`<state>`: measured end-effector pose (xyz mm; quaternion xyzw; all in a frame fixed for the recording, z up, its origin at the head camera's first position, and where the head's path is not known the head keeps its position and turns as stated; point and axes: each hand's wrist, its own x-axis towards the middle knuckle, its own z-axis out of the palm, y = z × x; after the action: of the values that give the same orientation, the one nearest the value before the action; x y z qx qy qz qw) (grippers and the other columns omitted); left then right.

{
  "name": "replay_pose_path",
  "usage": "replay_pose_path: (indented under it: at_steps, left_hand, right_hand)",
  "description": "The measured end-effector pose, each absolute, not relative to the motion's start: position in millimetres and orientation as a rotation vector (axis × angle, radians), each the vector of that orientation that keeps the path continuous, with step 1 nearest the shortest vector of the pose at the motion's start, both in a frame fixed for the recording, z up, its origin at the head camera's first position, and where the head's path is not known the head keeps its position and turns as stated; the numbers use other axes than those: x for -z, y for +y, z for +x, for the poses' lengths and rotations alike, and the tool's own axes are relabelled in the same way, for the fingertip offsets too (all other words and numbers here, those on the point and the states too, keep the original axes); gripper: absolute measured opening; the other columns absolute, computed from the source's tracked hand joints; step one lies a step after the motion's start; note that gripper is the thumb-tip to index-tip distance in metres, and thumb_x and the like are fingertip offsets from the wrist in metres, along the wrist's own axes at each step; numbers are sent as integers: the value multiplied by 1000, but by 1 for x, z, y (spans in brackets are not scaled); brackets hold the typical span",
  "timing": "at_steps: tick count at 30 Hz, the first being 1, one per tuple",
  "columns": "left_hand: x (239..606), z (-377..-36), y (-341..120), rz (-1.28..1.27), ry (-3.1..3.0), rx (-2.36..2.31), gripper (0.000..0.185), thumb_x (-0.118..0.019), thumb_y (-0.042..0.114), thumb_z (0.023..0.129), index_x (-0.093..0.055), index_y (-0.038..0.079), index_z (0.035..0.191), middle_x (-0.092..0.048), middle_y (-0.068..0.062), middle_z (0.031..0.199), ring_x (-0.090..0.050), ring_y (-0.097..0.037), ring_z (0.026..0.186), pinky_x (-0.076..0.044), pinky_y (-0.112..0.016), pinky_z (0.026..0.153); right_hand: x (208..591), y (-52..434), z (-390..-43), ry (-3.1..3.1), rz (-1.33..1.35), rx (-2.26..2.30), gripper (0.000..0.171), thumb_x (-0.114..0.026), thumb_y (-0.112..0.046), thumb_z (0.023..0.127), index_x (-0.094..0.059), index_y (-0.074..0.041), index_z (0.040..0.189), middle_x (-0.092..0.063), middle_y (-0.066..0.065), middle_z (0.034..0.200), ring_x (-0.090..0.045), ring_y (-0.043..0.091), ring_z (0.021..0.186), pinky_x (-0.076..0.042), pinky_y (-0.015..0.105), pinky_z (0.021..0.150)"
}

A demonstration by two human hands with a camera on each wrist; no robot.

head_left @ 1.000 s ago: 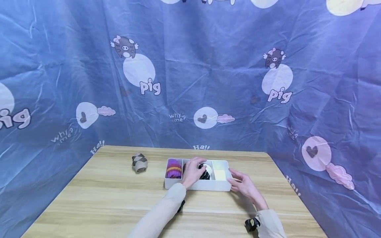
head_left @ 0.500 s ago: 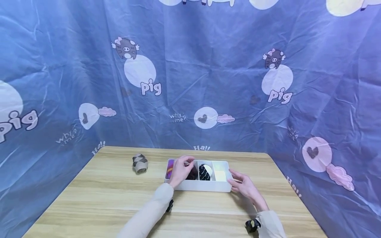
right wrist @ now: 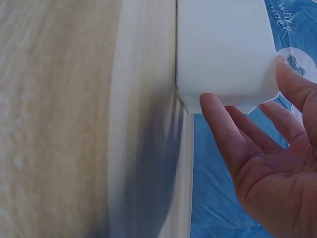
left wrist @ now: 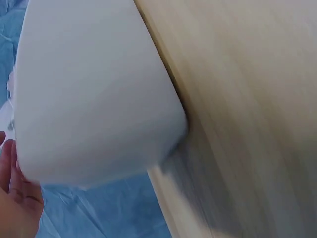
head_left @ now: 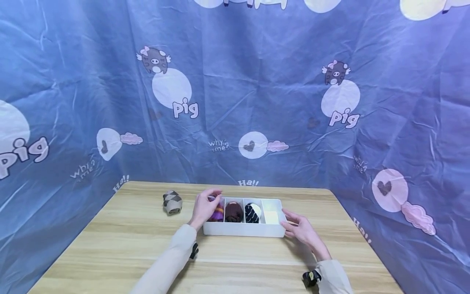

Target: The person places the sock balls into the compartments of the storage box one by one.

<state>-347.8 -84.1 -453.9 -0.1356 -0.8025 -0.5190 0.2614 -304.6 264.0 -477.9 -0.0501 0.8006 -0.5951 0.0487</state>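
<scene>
A long white divided box (head_left: 244, 230) stands on the wooden table. In its left compartment lies a purple rolled sock (head_left: 218, 215) with an orange stripe. A dark brown rolled sock (head_left: 234, 212) fills the one beside it, then a black-and-white rolled sock (head_left: 252, 213). The rightmost compartment holds no sock. My left hand (head_left: 205, 207) reaches over the purple sock, fingers bent loosely down and partly covering it; whether the fingertips touch it is hidden. My right hand (head_left: 301, 228) rests its extended fingers against the box's right end, as the right wrist view shows too, with the thumb (right wrist: 292, 82) near the rim.
A grey-and-brown argyle rolled sock (head_left: 172, 203) lies on the table (head_left: 121, 237) left of the box, behind my left forearm. Blue printed cloth (head_left: 227, 102) hangs close behind the table and along both sides.
My left hand has moved left along the box, from the black-and-white sock over the brown one to the purple one. The right hand and the box have stayed in place.
</scene>
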Motion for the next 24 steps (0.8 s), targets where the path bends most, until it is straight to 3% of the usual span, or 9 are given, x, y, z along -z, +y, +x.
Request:
replay_pose_path:
  at_steps: [10, 24]
  left_hand:
    - [459, -349, -118, -289, -2217, 1383, 19, -70, 6, 87, -75, 8, 106, -74, -10, 96, -66, -20, 87, -48, -21, 71]
    - [463, -351, -164, -204, -2234, 1296, 19, -72, 6, 86, -74, 6, 105, -75, -8, 93, -66, -17, 84, -45, -18, 68]
  right_hand:
    - [480, 265, -304, 2433, -137, 1827, 63, -65, -13, 93, -38, -1, 148, -39, 38, 143, -64, 31, 110, -57, 37, 88]
    - [480, 264, -305, 2432, -132, 1834, 63, -66, -11, 93, -38, -1, 148, -40, 38, 143, -64, 30, 110, -57, 35, 87]
